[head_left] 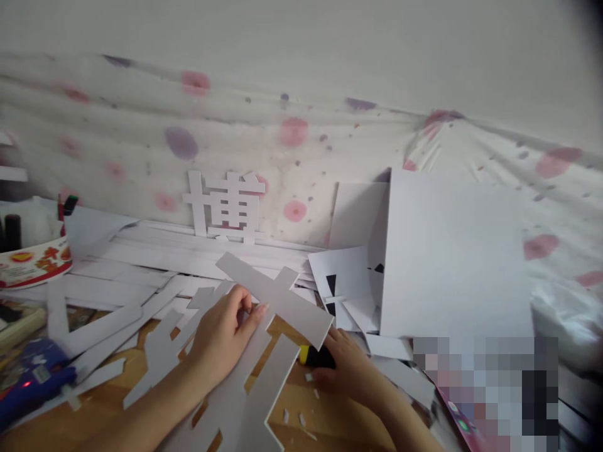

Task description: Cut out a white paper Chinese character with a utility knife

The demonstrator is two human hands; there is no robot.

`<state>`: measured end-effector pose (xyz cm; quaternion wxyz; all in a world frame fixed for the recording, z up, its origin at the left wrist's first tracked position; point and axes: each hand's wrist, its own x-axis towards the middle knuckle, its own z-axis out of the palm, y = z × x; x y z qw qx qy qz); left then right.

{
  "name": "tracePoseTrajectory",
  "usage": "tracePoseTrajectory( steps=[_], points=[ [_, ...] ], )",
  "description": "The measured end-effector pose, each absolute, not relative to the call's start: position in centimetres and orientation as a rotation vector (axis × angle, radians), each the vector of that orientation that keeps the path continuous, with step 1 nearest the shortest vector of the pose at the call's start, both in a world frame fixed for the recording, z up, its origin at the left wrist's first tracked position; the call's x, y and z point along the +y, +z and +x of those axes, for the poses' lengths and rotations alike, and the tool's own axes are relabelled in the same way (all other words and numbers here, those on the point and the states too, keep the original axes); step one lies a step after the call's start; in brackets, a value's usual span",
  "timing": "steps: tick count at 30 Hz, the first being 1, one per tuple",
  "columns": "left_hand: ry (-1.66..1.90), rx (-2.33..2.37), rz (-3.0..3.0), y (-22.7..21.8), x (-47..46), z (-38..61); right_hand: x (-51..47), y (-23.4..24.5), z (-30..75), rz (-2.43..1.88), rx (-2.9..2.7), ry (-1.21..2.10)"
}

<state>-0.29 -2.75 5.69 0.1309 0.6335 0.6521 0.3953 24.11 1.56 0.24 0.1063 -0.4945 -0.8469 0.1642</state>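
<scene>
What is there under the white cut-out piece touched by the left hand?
Brown work surface shows through the openings in the cut-out piece. What lies beneath its solid strips is covered and cannot be seen.

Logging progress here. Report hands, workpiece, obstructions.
Left hand on white cut-out. Right hand holding yellow-and-black tool. Cut-out has openings, brown surface showing through. Small white scraps nearby, possibly in the way.

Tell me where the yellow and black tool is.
The yellow and black tool is in the right hand, in the head view's lower half just right of centre, beside the white cutout.
</scene>
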Motion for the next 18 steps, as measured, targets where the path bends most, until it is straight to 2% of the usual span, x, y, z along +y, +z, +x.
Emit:
tracePoseTrajectory(
  steps=[11,18],
  points=[
    [1.168,1.822,1.697,5.5,-2.3,-0.8,0.3,3.6,24.1,-1.129,-2.297,0.726],
    [1.18,1.783,1.656,5.4,-2.4,-0.5,-0.9,1.8,21.4,-0.899,-2.186,0.346]
  ],
)
